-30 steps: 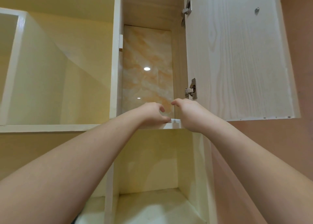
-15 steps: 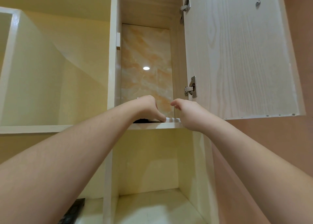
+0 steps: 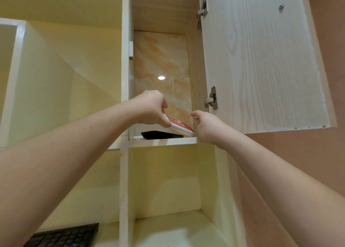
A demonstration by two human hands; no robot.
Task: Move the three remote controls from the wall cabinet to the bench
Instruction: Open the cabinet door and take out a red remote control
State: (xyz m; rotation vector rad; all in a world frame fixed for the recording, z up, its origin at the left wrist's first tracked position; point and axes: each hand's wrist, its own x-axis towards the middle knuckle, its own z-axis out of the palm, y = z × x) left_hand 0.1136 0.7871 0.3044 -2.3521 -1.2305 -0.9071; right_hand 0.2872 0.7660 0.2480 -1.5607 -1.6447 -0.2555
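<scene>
Hands high in wall cabinet [image 3: 261, 60]: left hand [image 3: 151, 108] and right hand [image 3: 207, 125] pinch white remote [image 3: 179, 124] tilted above shelf [image 3: 164, 141]; black remote [image 3: 160, 134] beneath (third unseen); slip risk, grip shallow

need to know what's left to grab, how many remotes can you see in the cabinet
2. A white remote with a red face is tilted up between the left hand and right hand. A black remote lies on the shelf. More may be hidden.

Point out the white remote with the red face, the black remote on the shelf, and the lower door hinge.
white remote [image 3: 180, 126], head view, its red patterned face.
black remote [image 3: 160, 134], head view, its dark body.
lower hinge [image 3: 211, 98], head view, its metal plate.
</scene>
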